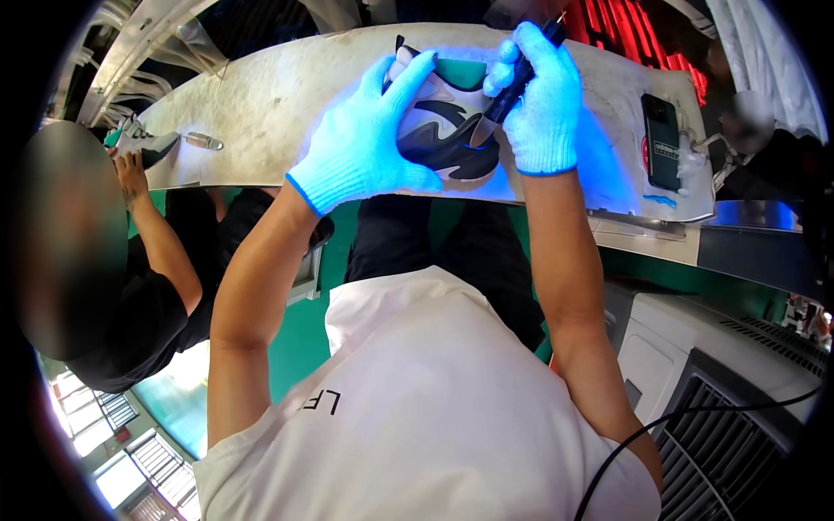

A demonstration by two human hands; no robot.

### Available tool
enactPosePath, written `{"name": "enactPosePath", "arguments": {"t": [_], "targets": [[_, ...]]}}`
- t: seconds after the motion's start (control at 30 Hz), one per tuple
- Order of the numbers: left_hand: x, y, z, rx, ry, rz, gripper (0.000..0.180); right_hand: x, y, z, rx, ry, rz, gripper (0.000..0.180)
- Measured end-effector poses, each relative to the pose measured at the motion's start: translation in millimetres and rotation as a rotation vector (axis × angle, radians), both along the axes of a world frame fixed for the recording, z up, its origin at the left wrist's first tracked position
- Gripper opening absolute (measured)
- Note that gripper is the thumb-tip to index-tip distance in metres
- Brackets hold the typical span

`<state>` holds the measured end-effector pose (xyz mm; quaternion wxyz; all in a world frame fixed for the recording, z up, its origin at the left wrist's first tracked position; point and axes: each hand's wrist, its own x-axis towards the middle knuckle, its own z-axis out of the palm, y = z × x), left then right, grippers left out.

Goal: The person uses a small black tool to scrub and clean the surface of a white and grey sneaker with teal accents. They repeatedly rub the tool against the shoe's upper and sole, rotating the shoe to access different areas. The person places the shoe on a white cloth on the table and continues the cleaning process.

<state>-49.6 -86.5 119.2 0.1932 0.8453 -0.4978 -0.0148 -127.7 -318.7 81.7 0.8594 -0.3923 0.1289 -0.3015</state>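
Observation:
A grey, black and white sneaker (447,113) with a green insole or lining (462,73) lies on its side on the worktable before me. My left hand (360,139), in a white knit glove lit blue, grips the shoe from its left, thumb near the table's front edge and fingers near the top. In my right hand (543,100), also gloved, is a black stick-shaped tool (512,94), held slanted with the fingers closed round it. Its tapered tip meets or hovers just over the dark side of the shoe; contact is hard to tell.
Blue light falls on the pale worktable (287,78). A dark phone (662,143) and a small blue scrap (660,201) lie at the right. On the left, a seated co-worker's hand (131,177) is at another shoe (156,148). A white machine (686,347) stands lower right.

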Motion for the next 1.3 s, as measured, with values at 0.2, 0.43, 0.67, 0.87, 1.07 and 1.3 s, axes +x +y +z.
{"name": "enactPosePath", "arguments": {"t": [0.2, 0.43, 0.67, 0.87, 1.07, 1.3], "targets": [[-8.2, -1.9, 3.7, 0.055, -0.038, 0.045, 0.146, -13.0, 28.2, 9.7, 0.037, 0.024, -0.128, 0.022], [-0.4, -0.9, -3.8, -0.022, -0.009, -0.053, 0.147, -27.6, 21.4, -18.2, 0.319, -0.315, 0.113, 0.022], [-3.8, -2.1, -2.0, -0.090, -0.046, -0.106, 0.134, -23.5, 23.0, -18.6, 0.283, -0.576, 0.339, 0.041], [-6.2, -8.0, 4.2, 0.035, -0.078, -0.068, 0.140, -20.9, 59.8, 18.6, 0.194, -0.067, -0.200, 0.028], [-13.4, -10.6, -2.5, 0.011, -0.076, -0.024, 0.137, -10.9, 89.1, 34.3, 0.046, -0.035, -0.292, 0.025], [-11.7, -6.5, -5.0, -0.106, -0.140, -0.062, 0.117, -1.4, 57.3, 26.7, 0.324, -0.276, -0.049, 0.038]]}}
